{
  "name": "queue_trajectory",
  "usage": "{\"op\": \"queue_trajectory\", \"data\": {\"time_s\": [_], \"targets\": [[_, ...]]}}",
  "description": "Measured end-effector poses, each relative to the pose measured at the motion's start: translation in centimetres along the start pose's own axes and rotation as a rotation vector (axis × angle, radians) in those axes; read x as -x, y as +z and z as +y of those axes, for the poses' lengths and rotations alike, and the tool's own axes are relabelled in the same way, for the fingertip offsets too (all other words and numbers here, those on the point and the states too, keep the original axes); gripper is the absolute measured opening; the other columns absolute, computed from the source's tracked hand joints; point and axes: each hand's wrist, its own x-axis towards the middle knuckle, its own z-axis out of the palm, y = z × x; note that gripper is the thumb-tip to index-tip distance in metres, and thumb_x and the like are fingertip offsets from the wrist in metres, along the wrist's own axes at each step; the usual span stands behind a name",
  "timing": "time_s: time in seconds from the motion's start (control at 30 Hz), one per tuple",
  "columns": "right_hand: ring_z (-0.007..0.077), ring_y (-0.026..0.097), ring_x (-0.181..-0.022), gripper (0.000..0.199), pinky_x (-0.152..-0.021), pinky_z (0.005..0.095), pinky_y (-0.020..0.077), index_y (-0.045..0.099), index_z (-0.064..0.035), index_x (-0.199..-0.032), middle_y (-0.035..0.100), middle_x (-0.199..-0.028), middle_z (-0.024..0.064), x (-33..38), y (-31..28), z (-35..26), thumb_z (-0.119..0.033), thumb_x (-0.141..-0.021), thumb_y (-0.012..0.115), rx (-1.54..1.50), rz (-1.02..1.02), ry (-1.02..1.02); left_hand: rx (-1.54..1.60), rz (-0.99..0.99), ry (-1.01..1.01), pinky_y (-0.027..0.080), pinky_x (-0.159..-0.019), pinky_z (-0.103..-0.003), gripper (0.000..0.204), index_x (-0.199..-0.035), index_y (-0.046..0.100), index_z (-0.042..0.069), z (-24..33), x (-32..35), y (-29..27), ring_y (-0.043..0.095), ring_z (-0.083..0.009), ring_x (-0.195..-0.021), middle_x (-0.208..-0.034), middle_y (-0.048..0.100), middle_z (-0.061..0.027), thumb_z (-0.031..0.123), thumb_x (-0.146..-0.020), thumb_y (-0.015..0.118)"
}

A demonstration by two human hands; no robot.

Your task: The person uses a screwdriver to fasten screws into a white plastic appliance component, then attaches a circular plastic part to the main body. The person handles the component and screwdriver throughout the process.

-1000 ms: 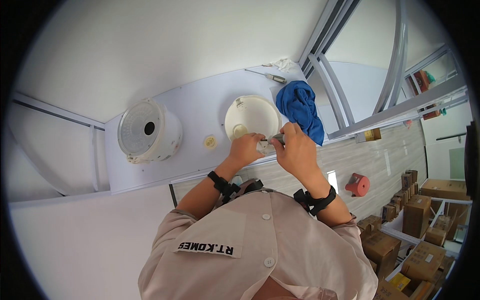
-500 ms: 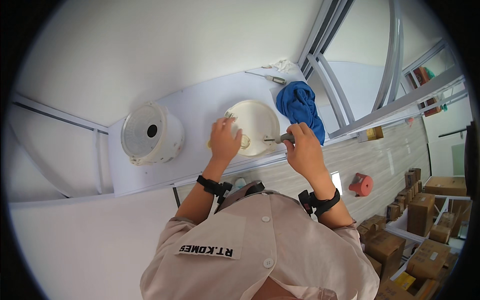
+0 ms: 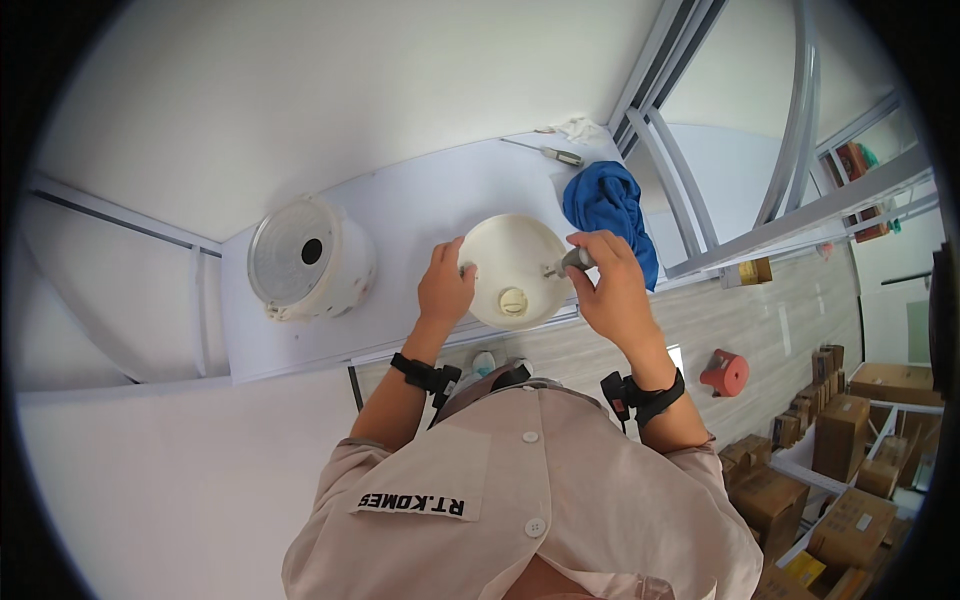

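Seen from above, a person's 2 bare hands flank a shallow, round, cream-coloured shell (image 3: 535, 238) on a pale table (image 3: 400, 210), near its front edge. The left hand (image 3: 447, 287) rests against the shell's left rim, fingers curved; whether it grips or only steadies, I cannot tell. The right hand (image 3: 608, 280) grasps the grey handle of a screwdriver (image 3: 577, 259). The tool's long axis runs leftward and slightly toward the person, its tip at the inner right side of the shell; the right hand is much the nearer to that spot (whether the tip touches is too small to tell). A pale yellow disc (image 3: 513, 302) lies inside the shell, toward the person. Well to the left stands a white pot-shaped body (image 3: 348, 270); to the right are a blue cloth (image 3: 608, 205) and a 2nd screwdriver (image 3: 562, 156).
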Motion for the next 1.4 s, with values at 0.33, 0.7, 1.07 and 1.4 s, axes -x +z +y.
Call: {"op": "queue_trajectory", "data": {"time_s": [0.33,0.7,1.07,1.4], "targets": [[0.0292,0.067,-0.101,0.046,-0.083,0.0385,0.0549,0.067,-0.0057,-0.136,0.074,-0.122,0.0095,-0.5,0.3,0.1,0.001,-0.093,0.083,-0.075,0.13,-0.062,-0.143,-0.073,-0.053,0.063,-0.091,-0.049,0.067,-0.158,0.061,0.019,0.8,0.6,-0.6,0.076,-0.0341,-0.113,-0.146,0.065,-0.0088,0.031,-0.094,0.077],[0.0391,0.068,-0.099,0.043,-0.084,0.0476,0.054,0.069,-0.0048,-0.127,0.073,-0.11,0.0148,0.0,1.1,0.6,0.004,-0.087,0.083,-0.056,0.063,-0.031,-0.297,-0.337,0.057,0.064,-0.098,-0.048,0.088,-0.164,0.057,0.018,1.7,2.1,-1.9,0.076,-0.0368,-0.122,-0.178,0.036,-0.0234,0.044,-0.085,0.085],[0.0397,0.069,-0.101,0.038,-0.086,0.0474,0.0553,0.071,-0.0047,-0.123,0.075,-0.113,0.0151,0.3,1.2,1.0,0.002,-0.087,0.084,-0.006,0.055,0.0,-0.111,-0.263,-0.08,0.059,-0.081,-0.05,0.058,-0.108,0.064,0.007,1.5,3.4,0.6,0.07,-0.0372,-0.093,-0.123,0.061,-0.0164,0.049,-0.08,0.093],[0.0392,0.069,-0.101,0.039,-0.087,0.0465,0.0556,0.07,-0.0044,-0.123,0.074,-0.112,0.0149,0.7,1.3,1.1,0.001,-0.087,0.085,-0.049,0.075,0.029,-0.105,-0.206,-0.033,0.06,-0.078,-0.05,0.065,-0.126,0.062,0.004,2.7,2.9,1.8,0.075,-0.0394,-0.096,-0.117,0.072,-0.0209,0.059,-0.096,0.079]]}}
